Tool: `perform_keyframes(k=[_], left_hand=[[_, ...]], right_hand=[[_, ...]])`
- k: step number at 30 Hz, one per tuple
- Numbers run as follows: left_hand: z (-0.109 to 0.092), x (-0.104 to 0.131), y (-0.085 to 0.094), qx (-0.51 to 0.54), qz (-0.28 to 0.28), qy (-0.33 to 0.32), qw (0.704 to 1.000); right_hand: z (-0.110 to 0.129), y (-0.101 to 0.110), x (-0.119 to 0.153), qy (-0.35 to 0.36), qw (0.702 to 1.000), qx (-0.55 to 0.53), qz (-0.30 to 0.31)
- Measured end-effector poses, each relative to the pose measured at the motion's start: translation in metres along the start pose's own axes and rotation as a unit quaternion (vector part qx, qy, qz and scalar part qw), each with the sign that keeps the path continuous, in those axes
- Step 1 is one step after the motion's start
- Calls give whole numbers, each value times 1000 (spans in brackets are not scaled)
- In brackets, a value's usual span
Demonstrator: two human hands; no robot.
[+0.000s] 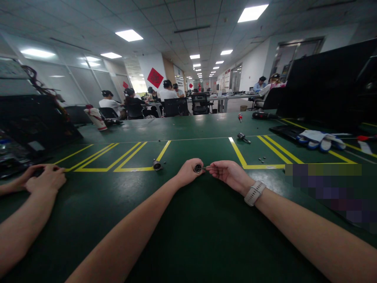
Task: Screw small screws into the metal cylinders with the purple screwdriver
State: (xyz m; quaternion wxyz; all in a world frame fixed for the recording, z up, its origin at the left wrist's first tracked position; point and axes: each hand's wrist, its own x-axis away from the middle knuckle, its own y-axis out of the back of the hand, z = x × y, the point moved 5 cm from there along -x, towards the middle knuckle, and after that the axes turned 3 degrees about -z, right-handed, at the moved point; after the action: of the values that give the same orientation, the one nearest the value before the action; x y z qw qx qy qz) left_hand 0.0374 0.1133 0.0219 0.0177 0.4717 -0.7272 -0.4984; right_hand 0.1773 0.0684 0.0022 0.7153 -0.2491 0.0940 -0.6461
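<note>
1. A small metal cylinder sits low over the green table, pinched between a person's two hands near the mat's middle.
2. The left hand is clenched around the cylinder's body; the right hand, with a pale watch on its wrist, grips a thin pin at the cylinder's open end.
3. A second metal cylinder lies just left, on the yellow floor-tape lines.
4. A dark fitting and small loose screws rest beyond the right hand.
5. A co-worker's hands rest at the far left; work gloves lie at the right edge.
</note>
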Motion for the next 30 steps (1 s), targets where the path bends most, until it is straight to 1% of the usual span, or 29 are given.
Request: perform_keyframes(k=[3, 7, 17, 25, 30], left_hand=[[1, 0, 0, 3, 2, -6, 1000], [2, 0, 1, -18, -5, 2, 1000], [5, 0, 2, -42, -12, 18, 999], [5, 0, 2, -41, -13, 29, 999], [5, 1, 5, -28, -44, 31, 998]], right_hand=[[-1, 1, -1, -9, 1000, -6, -4], [-1, 1, 0, -2, 1000, -7, -26], [3, 6, 1, 69, 994, 29, -84], [4, 9, 2, 123, 985, 68, -98], [6, 5, 5, 143, 979, 112, -92]])
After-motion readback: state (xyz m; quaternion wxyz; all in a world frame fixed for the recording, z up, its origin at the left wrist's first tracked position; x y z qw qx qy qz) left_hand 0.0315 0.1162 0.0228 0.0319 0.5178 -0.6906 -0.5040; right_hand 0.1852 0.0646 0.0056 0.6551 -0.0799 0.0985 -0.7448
